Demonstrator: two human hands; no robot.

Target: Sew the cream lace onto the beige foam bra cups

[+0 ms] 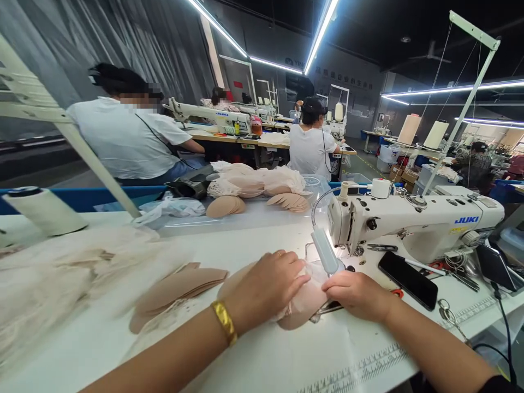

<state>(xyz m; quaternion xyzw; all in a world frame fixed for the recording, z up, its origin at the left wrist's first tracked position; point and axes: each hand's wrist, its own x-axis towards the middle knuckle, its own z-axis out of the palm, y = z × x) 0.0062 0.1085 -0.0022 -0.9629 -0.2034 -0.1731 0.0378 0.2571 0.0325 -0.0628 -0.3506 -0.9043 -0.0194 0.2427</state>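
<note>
A beige bra cup (305, 299) with sheer white fabric over it lies at the needle end of the white JUKI sewing machine (409, 221). My left hand (268, 286), with a gold bracelet at the wrist, is closed over the left side of the cup, fingers bent onto the fabric. On the other side, my right hand (356, 295) pinches the cup's right edge just beneath the lamp (325, 251). The lamp and my fingers hide the needle and presser foot. Left of my left hand are stacked beige cup pads (180, 292) and pale lace (82, 273).
Right of the needle lie thread snips (382, 248), a black phone (408, 279) and scissors (448, 314). Beyond the table edge, a plastic tray (184, 222) bears lace-covered cups (257, 181) and beige pads. A thread cone (45, 212) stands left. Co-workers sit at machines ahead.
</note>
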